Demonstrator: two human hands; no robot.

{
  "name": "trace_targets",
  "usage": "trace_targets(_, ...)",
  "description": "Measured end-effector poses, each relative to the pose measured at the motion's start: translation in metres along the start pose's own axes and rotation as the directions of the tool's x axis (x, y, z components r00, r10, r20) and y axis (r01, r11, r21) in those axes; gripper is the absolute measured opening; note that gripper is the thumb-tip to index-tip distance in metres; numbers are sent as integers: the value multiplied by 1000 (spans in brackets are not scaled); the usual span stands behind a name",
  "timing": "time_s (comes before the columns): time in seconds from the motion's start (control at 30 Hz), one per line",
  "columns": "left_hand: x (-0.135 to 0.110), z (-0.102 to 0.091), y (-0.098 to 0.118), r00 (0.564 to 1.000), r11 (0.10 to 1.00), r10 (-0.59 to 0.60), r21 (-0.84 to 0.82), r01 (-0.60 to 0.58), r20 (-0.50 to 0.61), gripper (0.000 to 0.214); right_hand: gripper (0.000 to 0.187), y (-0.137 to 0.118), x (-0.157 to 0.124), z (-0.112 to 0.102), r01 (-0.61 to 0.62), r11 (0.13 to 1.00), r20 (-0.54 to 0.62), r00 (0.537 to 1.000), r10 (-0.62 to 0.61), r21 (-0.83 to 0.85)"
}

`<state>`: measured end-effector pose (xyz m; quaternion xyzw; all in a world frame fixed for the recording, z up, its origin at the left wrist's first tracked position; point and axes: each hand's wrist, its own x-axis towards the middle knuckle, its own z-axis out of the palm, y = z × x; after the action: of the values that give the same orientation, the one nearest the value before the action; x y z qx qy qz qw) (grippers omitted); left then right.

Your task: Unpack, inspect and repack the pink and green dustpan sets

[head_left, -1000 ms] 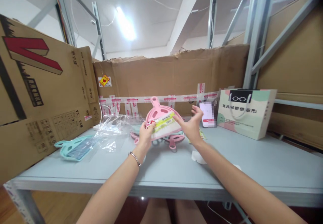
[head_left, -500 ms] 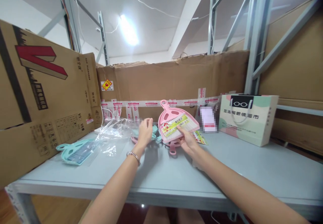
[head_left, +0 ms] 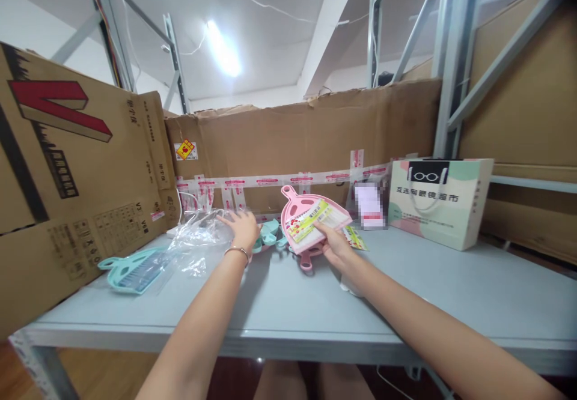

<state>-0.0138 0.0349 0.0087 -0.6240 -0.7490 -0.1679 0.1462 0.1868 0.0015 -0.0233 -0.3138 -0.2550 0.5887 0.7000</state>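
Observation:
My right hand (head_left: 336, 245) is closed on a pink dustpan-and-brush set (head_left: 295, 208), its thumb over the yellow-green label card (head_left: 311, 220). The pink brush handle (head_left: 306, 262) sticks out below the pan. My left hand (head_left: 243, 230) is open, fingers spread, at the edge of a crumpled clear plastic bag (head_left: 198, 238); whether it touches the bag I cannot tell. Turquoise pieces (head_left: 270, 232) lie between my hands, partly hidden by the left wrist. Farther left, a turquoise dustpan with a brush (head_left: 133, 271) rests on the table, partly under clear plastic.
A grey table (head_left: 288, 304) carries everything. A printed carton (head_left: 76, 166) stands at the left, and a long cardboard box (head_left: 279, 136) spans the back. A blurred phone-like panel (head_left: 370, 206) leans near a paper gift bag (head_left: 439, 205) at the right. Metal shelf posts (head_left: 446, 106) rise behind.
My left hand has moved left and spread its fingers toward the plastic bag, uncovering more turquoise pieces. My right hand still holds the pink set, slightly lower and tilted. The view has shifted a little.

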Motion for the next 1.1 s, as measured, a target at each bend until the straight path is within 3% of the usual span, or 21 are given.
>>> trace_targets(0.1, 7, 3, -5, 998, 998, -54, 40, 56, -35, 85, 20, 2, -3, 1, -10, 999, 9, 1000, 10, -30)
trace_targets(0.17, 16, 6, -2, 997, 996, -78, 41, 78, -9, 91, 18, 2, -6, 3, -15, 998, 25, 1000, 17, -59)
trace_targets(0.37, 41, 6, 19, 994, 997, 75, 31, -77, 82, 38, 21, 0, -10, 4, -34, 989, 80, 996, 46, -147)
trace_targets(0.53, 38, -6, 23, 990, 992, 106, 58, -112, 97, 33, 22, -2, -10, 4, -24, 985, 95, 995, 40, -168)
trace_targets(0.63, 26, -23, 15, 985, 983, 167, 69, -170, 39, 32, 20, -5, -14, 5, -32, 981, 116, 992, 55, -191)
trace_targets(0.7, 15, -37, 5, 977, 974, 212, 80, -210, -24, 17, 21, -7, -18, 6, -46, 974, 145, 986, 79, -220)
trace_targets(0.73, 8, -43, 0, 970, 970, 235, 86, -230, -63, 12, 21, -9, -20, 7, -53, 970, 162, 982, 93, -237)
trace_targets(0.87, -17, -54, -18, 920, 948, 319, 101, -303, -228, 25, 23, -11, -28, 10, -74, 945, 229, 962, 152, -317)
trace_targets(1.1, -31, -30, -7, 768, 834, 528, 50, -549, -363, 26, 24, -3, -34, 11, -102, 918, 282, 933, 222, -383)
